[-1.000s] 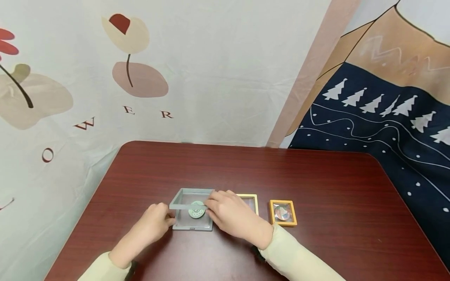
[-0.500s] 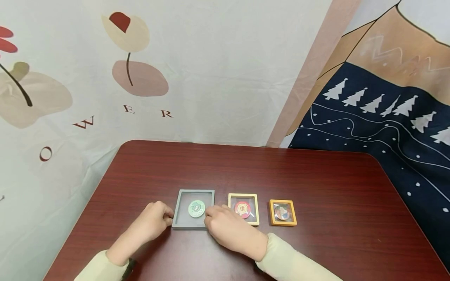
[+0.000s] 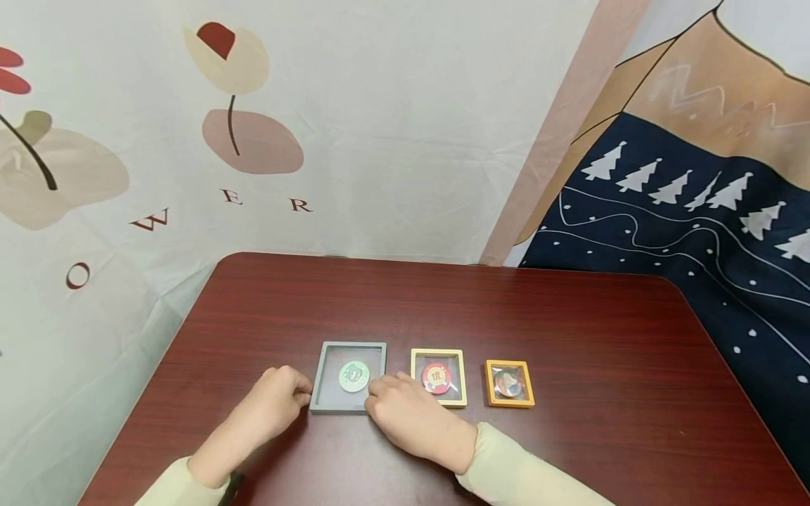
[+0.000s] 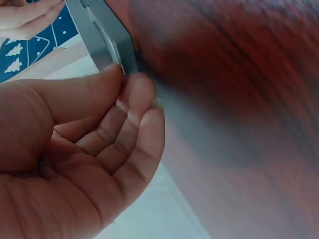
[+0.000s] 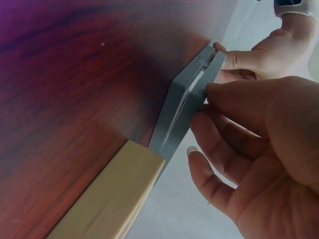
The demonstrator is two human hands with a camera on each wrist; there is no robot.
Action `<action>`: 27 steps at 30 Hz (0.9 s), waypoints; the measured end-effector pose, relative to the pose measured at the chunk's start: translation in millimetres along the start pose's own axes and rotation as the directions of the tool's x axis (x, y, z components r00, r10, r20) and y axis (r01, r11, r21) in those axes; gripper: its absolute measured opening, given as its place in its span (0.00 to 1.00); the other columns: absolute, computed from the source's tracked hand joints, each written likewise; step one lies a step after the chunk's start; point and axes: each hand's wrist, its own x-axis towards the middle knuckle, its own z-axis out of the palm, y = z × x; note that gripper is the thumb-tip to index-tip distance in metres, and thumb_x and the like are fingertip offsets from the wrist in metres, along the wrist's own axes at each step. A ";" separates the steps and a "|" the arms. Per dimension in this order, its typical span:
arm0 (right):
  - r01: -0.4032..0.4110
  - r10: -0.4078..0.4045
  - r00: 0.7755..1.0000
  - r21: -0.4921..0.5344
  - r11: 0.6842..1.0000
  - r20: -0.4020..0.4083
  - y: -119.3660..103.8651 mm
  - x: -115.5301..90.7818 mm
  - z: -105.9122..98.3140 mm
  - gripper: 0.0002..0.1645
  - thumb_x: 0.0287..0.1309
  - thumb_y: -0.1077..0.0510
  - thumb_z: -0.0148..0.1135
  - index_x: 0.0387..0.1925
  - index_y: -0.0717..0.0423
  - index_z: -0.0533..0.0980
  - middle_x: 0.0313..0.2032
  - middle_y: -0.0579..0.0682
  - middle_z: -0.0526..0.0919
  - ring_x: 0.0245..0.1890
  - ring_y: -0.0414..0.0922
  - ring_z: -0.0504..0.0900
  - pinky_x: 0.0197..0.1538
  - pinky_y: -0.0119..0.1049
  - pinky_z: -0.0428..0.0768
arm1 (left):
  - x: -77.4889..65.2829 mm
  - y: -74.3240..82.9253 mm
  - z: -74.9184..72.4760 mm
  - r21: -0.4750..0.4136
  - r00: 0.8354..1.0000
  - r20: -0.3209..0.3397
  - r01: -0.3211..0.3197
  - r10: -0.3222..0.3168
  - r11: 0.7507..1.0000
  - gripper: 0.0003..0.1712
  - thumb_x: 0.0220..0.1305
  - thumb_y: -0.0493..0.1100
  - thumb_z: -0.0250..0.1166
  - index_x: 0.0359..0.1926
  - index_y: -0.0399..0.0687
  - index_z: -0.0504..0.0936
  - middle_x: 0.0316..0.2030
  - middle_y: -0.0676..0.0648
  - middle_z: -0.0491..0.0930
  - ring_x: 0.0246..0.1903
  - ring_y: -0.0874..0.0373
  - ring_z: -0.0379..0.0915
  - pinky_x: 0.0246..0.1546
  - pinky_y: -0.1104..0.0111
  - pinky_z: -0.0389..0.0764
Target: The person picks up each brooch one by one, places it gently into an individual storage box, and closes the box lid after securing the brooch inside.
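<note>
A square grey display frame (image 3: 354,344) with a clear film lies flat on the table, a pale green chip (image 3: 354,377) suspended inside. At its left edge, my left hand (image 3: 268,400) pinches the near corner between thumb and fingers; the left wrist view shows the fingertips meeting at the grey frame's corner (image 4: 117,37). My right hand (image 3: 418,422) holds the near right corner. In the right wrist view its thumb presses the lid of the grey frame (image 5: 182,107), the other fingers curled below. A narrow slit shows between the frame's two halves.
Right of the grey frame lies a cream-yellow frame (image 3: 464,379) with a pink-red chip (image 3: 436,378), close by my right hand. A smaller orange-yellow frame (image 3: 510,403) with a round piece inside lies further right. The reddish-brown table (image 3: 601,337) backs onto printed cloth (image 3: 392,126).
The grey frame's raised lid has come down flat onto its base. My right hand has lowered with it and moved slightly toward me, uncovering more of the cream-yellow frame.
</note>
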 end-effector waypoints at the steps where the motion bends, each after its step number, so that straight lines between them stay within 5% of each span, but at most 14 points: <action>1: -0.001 0.001 1.000 0.000 1.000 0.005 -0.3 0.1 -0.3 0.09 0.57 0.60 0.72 0.25 0.46 0.81 0.26 0.40 0.73 0.28 0.38 0.73 0.31 0.30 0.63 | -1.2 0.8 0.0 0.009 1.000 -0.009 -0.008 0.008 1.000 0.14 0.61 0.27 0.69 0.23 0.46 0.85 0.23 0.52 0.81 0.27 0.59 0.70 0.32 0.60 0.77; 6: -0.010 0.010 0.999 -0.002 1.000 0.035 -0.9 0.5 -2.6 0.08 0.59 0.59 0.72 0.26 0.47 0.82 0.26 0.40 0.73 0.29 0.38 0.74 0.32 0.30 0.64 | -6.8 8.5 -0.2 0.032 0.999 -0.040 -0.009 0.010 0.999 0.24 0.67 0.31 0.66 0.15 0.50 0.71 0.14 0.57 0.61 0.20 0.62 0.59 0.24 0.66 0.66; 11: -0.015 0.015 0.999 0.003 1.000 0.049 -1.0 1.3 -2.3 0.08 0.58 0.60 0.72 0.25 0.47 0.82 0.26 0.40 0.73 0.28 0.38 0.73 0.32 0.30 0.65 | -9.4 14.3 1.4 0.020 0.999 -0.029 0.026 -0.025 0.999 0.20 0.67 0.36 0.70 0.17 0.50 0.78 0.14 0.57 0.66 0.19 0.61 0.61 0.24 0.65 0.68; 18: -0.020 0.018 0.997 0.024 1.000 0.072 -1.2 1.4 -0.9 0.09 0.59 0.61 0.72 0.25 0.47 0.83 0.26 0.40 0.72 0.26 0.36 0.69 0.31 0.29 0.66 | -10.0 12.9 4.8 0.004 0.998 -0.016 0.056 -0.056 0.998 0.33 0.66 0.35 0.72 0.11 0.52 0.62 0.13 0.57 0.53 0.19 0.62 0.54 0.23 0.67 0.62; 27: -0.040 0.038 0.999 0.099 0.994 0.024 2.9 -3.1 -2.2 0.10 0.63 0.60 0.70 0.25 0.48 0.82 0.26 0.40 0.73 0.27 0.37 0.70 0.33 0.31 0.71 | -10.1 14.2 4.3 0.030 0.997 -0.023 0.071 -0.070 0.997 0.26 0.68 0.37 0.70 0.13 0.51 0.72 0.13 0.56 0.60 0.19 0.61 0.58 0.24 0.64 0.66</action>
